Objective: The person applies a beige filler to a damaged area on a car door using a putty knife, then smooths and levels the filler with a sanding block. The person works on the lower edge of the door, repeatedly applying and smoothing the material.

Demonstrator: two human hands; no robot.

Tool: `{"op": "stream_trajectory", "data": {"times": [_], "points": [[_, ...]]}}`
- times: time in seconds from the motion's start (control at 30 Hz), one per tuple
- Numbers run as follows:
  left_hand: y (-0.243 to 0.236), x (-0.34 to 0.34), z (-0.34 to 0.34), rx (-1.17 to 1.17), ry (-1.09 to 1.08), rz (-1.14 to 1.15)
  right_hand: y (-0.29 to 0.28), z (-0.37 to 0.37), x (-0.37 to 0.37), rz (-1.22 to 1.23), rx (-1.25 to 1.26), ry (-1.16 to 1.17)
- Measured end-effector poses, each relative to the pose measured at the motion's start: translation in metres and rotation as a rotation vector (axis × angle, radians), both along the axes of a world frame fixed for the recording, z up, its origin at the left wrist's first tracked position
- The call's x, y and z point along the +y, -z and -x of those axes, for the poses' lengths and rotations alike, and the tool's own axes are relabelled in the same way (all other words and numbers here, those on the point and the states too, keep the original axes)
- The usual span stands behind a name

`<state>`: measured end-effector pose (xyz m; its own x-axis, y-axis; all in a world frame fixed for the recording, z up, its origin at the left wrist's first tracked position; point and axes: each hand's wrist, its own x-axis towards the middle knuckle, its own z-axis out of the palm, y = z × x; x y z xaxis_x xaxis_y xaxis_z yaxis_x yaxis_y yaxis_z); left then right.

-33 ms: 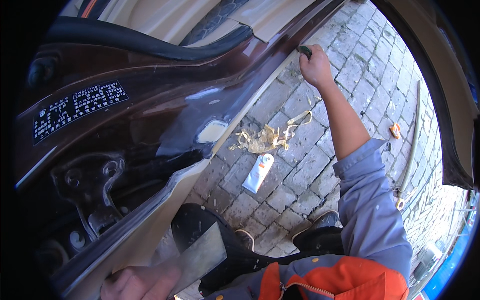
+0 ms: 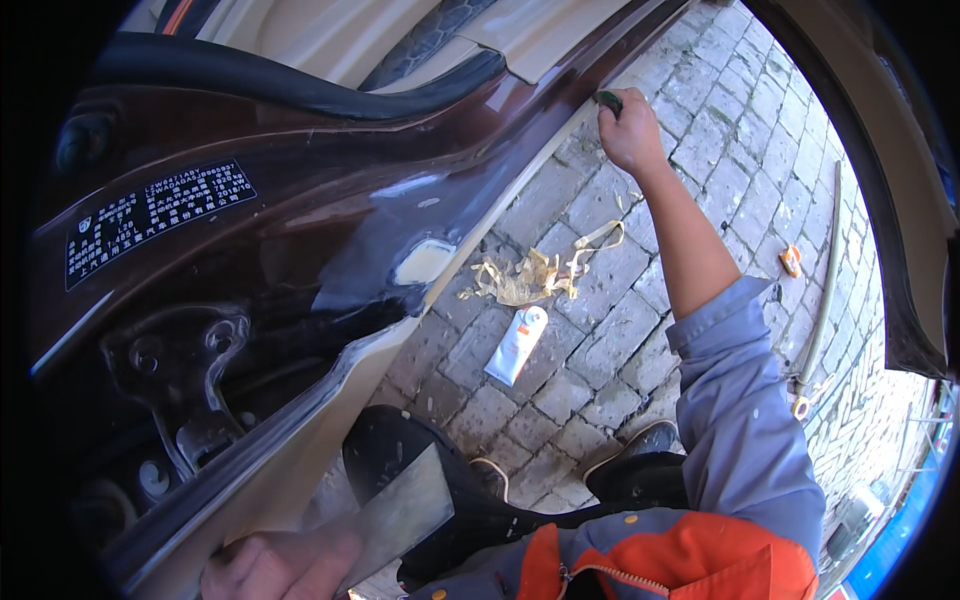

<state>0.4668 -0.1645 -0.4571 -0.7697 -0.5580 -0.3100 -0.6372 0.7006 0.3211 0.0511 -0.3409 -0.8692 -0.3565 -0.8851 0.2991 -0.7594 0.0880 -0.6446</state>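
1 pale patch between the grips looks filled, not painted; left hand holds a scraper, right hand something dark green.

Crumpled yellowish scraps on paving; orange object near pole

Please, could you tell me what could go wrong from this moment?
1. The flat grey blade in the left hand overlaps the dark trouser leg in this view; its edge might catch the cloth.
2. The white tube lies on the ground ahead of the shoes, so a step could crush it.
3. The crumpled yellowish strips nearby might stick to a sole.
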Motion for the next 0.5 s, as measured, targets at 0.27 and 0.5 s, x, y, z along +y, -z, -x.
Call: {"op": "stream_trajectory", "data": {"times": [0.27,0.5], "points": [[-0.005,0.004,-0.005,-0.086,-0.013,-0.035,0.010,-0.062,0.033,0.126,-0.027,-0.096],[-0.008,0.006,-0.007,-0.152,-0.021,-0.060,0.000,-0.132,0.072,0.135,-0.109,-0.107]]}}
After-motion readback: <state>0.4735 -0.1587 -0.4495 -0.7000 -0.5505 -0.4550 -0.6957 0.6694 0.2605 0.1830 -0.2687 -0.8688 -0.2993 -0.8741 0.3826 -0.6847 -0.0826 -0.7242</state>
